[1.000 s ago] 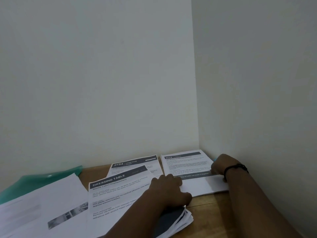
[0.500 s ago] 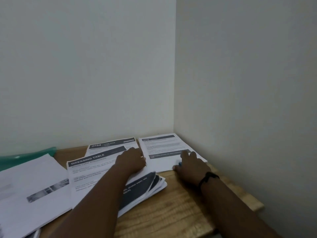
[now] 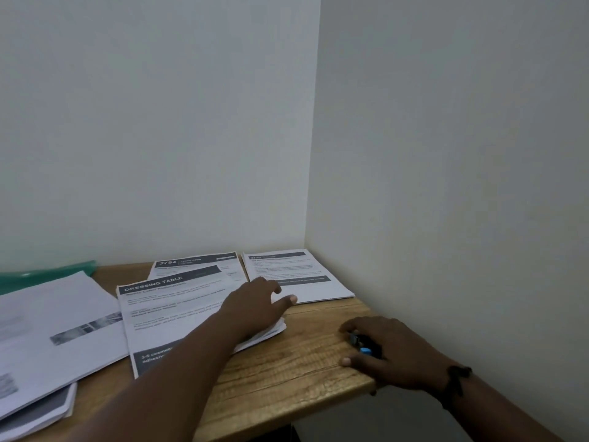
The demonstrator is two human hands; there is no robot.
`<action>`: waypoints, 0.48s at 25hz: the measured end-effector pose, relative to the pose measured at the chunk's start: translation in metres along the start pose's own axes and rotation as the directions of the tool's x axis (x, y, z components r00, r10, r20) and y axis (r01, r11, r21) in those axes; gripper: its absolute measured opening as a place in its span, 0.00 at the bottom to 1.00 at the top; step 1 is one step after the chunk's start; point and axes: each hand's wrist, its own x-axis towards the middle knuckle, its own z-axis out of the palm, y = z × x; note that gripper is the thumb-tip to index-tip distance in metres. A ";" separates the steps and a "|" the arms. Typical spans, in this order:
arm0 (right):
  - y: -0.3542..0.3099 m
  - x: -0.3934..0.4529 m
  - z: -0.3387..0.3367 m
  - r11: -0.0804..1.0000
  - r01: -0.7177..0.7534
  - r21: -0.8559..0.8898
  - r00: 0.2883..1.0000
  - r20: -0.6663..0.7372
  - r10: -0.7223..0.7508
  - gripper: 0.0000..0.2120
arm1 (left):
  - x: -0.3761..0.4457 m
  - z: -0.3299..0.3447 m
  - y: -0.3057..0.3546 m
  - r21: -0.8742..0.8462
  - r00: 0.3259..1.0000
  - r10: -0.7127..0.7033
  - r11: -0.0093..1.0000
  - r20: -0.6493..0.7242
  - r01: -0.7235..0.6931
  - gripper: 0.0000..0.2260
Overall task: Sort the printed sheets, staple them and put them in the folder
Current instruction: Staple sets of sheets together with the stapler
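Observation:
Printed sheets lie in piles on the wooden table point(image 3: 287, 371). A "DRESSING TABLE" stack point(image 3: 172, 317) sits in the middle, with a sheet headed 2754 point(image 3: 197, 261) behind it. My left hand point(image 3: 255, 304) rests on the right side of the stack, fingers stretched toward a small pile headed 3779 point(image 3: 296, 275) in the corner. My right hand point(image 3: 382, 352) lies near the table's right front edge and grips a small dark and blue stapler point(image 3: 361, 344), mostly hidden under the fingers. A green folder point(image 3: 47, 275) lies at the back left.
A larger pile of sheets point(image 3: 54, 330) covers the left of the table, partly over the folder. White walls meet in a corner right behind the 3779 pile. The table's front edge runs just under my right hand.
My right hand has drawn back from the corner pile to the table's front right, with the stapler now in it. My left hand has stayed on the middle stack. The view has tilted down and shifted.

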 end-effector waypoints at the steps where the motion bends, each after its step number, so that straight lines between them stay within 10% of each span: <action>1: 0.000 0.002 -0.001 0.999 -0.011 0.042 1.000 -0.002 0.011 0.29 | -0.005 -0.003 -0.003 -0.017 1.000 -0.018 1.000 -0.017 0.018 0.27; 7: -0.014 0.055 -0.015 0.822 -0.102 0.560 0.829 -0.408 0.381 0.08 | -0.043 -0.052 -0.051 0.163 0.968 -0.205 0.960 -0.143 0.228 0.30; 12: -0.090 0.120 0.012 0.853 -0.290 0.433 0.947 -0.001 0.322 0.21 | -0.082 -0.077 -0.112 0.257 0.838 -0.541 0.802 -0.067 0.539 0.33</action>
